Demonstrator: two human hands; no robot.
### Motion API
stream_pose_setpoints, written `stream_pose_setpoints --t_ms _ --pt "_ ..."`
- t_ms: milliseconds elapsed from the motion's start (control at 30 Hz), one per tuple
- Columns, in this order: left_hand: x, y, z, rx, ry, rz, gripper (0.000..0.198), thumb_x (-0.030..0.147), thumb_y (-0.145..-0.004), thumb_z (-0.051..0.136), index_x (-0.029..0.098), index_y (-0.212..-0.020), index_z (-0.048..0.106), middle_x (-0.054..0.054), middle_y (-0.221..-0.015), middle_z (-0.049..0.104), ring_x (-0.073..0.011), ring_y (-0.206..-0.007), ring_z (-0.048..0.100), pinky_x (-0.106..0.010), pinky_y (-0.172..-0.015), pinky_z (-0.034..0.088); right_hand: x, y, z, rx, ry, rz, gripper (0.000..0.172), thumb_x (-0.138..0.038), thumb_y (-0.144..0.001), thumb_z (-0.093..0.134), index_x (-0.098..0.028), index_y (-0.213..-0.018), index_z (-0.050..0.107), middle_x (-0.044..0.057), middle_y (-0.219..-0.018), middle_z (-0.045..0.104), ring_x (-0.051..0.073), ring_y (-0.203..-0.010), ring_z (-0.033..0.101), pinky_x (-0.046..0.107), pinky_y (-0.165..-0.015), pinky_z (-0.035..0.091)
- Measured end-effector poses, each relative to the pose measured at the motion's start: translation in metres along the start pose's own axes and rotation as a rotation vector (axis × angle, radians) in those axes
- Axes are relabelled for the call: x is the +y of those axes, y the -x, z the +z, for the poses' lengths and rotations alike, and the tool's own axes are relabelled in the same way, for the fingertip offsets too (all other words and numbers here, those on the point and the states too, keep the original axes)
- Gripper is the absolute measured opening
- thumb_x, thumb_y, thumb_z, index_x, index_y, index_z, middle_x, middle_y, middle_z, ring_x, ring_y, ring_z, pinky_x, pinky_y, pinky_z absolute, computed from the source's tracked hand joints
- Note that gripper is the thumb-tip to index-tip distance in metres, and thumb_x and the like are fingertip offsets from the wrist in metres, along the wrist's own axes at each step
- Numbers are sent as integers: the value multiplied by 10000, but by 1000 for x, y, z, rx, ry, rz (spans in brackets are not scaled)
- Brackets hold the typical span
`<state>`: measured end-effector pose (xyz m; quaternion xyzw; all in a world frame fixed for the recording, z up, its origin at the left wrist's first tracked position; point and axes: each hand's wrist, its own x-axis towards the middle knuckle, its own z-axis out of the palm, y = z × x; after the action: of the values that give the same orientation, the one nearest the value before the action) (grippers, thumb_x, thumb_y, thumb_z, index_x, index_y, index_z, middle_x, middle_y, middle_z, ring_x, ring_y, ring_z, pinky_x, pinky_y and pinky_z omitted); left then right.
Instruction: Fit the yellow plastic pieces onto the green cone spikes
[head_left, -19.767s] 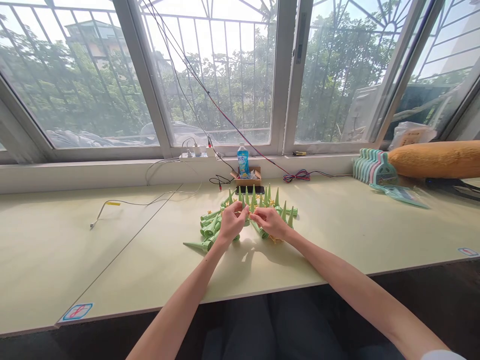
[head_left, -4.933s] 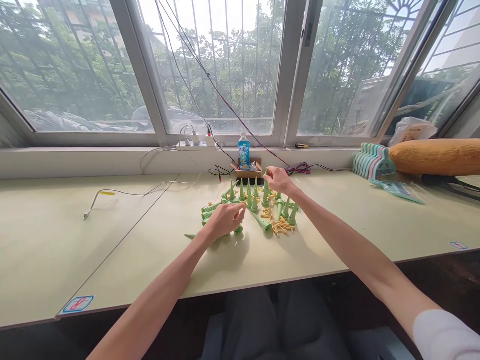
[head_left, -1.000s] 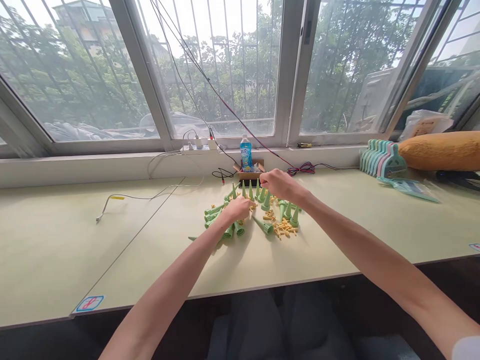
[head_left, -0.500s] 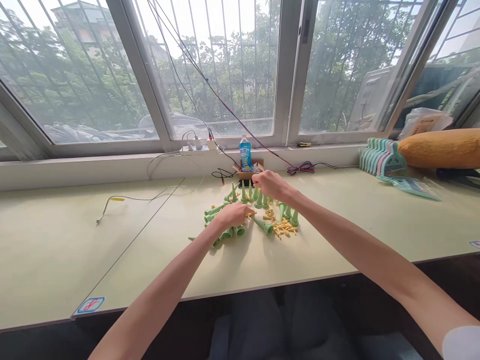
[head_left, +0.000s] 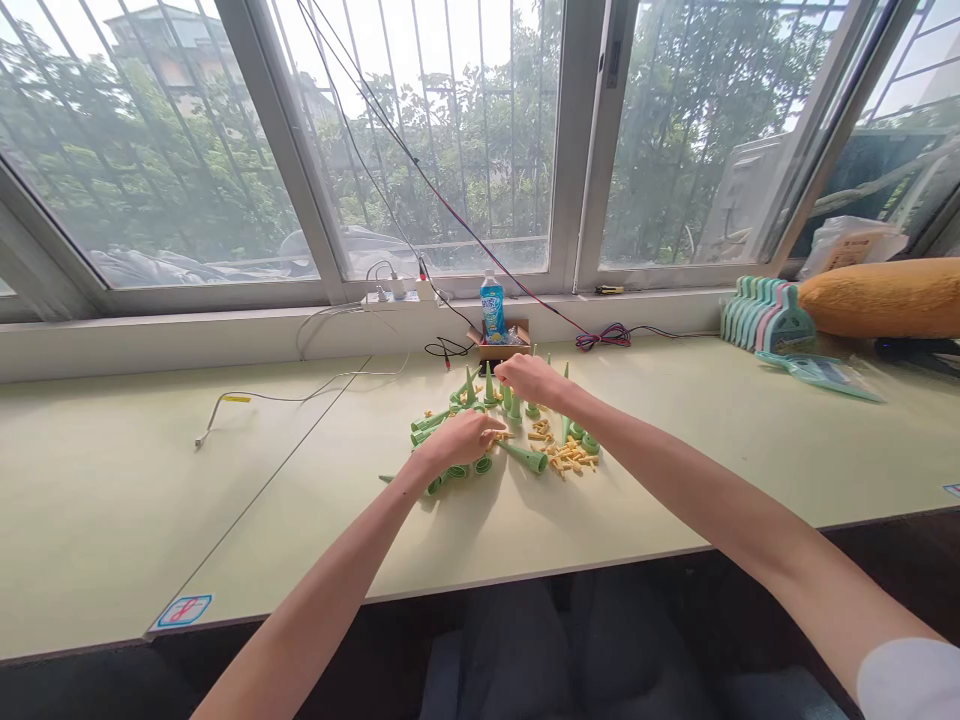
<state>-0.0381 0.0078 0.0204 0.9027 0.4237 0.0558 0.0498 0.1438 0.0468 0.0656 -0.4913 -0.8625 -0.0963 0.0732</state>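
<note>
Several green cones stand or lie in a cluster on the pale table (head_left: 300, 520). My right hand (head_left: 527, 380) is closed over the standing cones at the back, its fingertips at the top of a green cone (head_left: 514, 408). My left hand (head_left: 466, 437) reaches low over the middle of the cluster, fingers bent near small yellow pieces; whether it holds one is too small to tell. A green cone (head_left: 534, 460) lies on its side just right of it. More yellow pieces (head_left: 572, 457) are heaped at the right.
Behind the cones a blue bottle (head_left: 493, 308) stands by a small cardboard box (head_left: 501, 350). A white cable (head_left: 277, 399) lies at the left. Toward the right back are a coiled cable (head_left: 604, 338), pastel plastic items (head_left: 772, 318) and an orange cushion (head_left: 885, 298).
My right hand has moved slightly left and down among the standing cones. My left hand has shifted only a little.
</note>
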Motion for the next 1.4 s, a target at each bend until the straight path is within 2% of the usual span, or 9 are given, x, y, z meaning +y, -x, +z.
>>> stream_pose_setpoints --t_ms 200,367,467,667,767,867,1033,1133,1400 --pt "-4 1 1 165 64 56 323 218 -907 448 247 -1039 741 -48 -893 745 -176 -717 660 -261 -685 476 1 2 3 -10 15 -6 180 -43 -866 515 -148 -876 662 111 -886 681 174 -744 634 238 -576 288" --pt "-6 5 3 286 120 39 355 269 -945 401 208 -1078 724 -63 -961 747 -180 -769 669 -259 -690 480 -1 4 2 -2 -16 -26 101 -155 -921 542 -146 -951 638 129 -932 680 190 -779 645 242 -578 311" --pt "-7 8 5 338 146 49 351 292 -954 399 202 -1069 718 -59 -1008 741 -164 -750 665 -248 -683 478 -2 7 -1 5 -38 -24 121 -236 -934 559 -145 -985 620 133 -948 673 201 -797 645 246 -584 328" --pt "-10 14 7 392 113 48 336 303 -961 397 187 -1004 710 -52 -955 740 -153 -723 646 -246 -667 456 -6 29 -16 168 -61 31 169 -266 -961 517 -148 -1059 588 125 -1007 632 193 -816 629 252 -608 337" --pt "-10 14 7 418 93 49 337 306 -964 389 192 -980 706 -46 -913 735 -144 -688 628 -246 -652 447 -6 46 -17 229 -115 57 153 -253 -970 493 -148 -1017 593 97 -935 627 166 -758 601 250 -604 326" --pt "-8 13 8 453 84 57 322 286 -960 395 195 -966 703 -41 -899 733 -135 -681 620 -239 -647 442 -7 64 -3 280 -176 89 147 -209 -966 471 -145 -944 602 76 -871 625 147 -702 561 245 -588 313" --pt "-4 12 12 514 98 66 268 267 -948 436 196 -943 694 -28 -867 727 -111 -631 595 -223 -624 438 -15 85 41 322 -316 138 176 -181 -959 452 -142 -887 608 59 -816 617 135 -696 532 233 -612 329" --pt "0 12 14 536 107 93 253 250 -946 444 188 -932 689 -27 -851 724 -107 -629 590 -221 -619 437 -20 91 59 328 -367 165 211 -184 -964 433 -146 -837 597 47 -779 606 134 -693 530 228 -621 331" --pt "8 11 19 548 133 128 260 247 -943 440 179 -952 691 -34 -853 722 -98 -589 548 -221 -608 439 -29 93 66 289 -355 139 285 -227 -991 403 -156 -796 599 33 -729 593 125 -650 502 226 -593 295"
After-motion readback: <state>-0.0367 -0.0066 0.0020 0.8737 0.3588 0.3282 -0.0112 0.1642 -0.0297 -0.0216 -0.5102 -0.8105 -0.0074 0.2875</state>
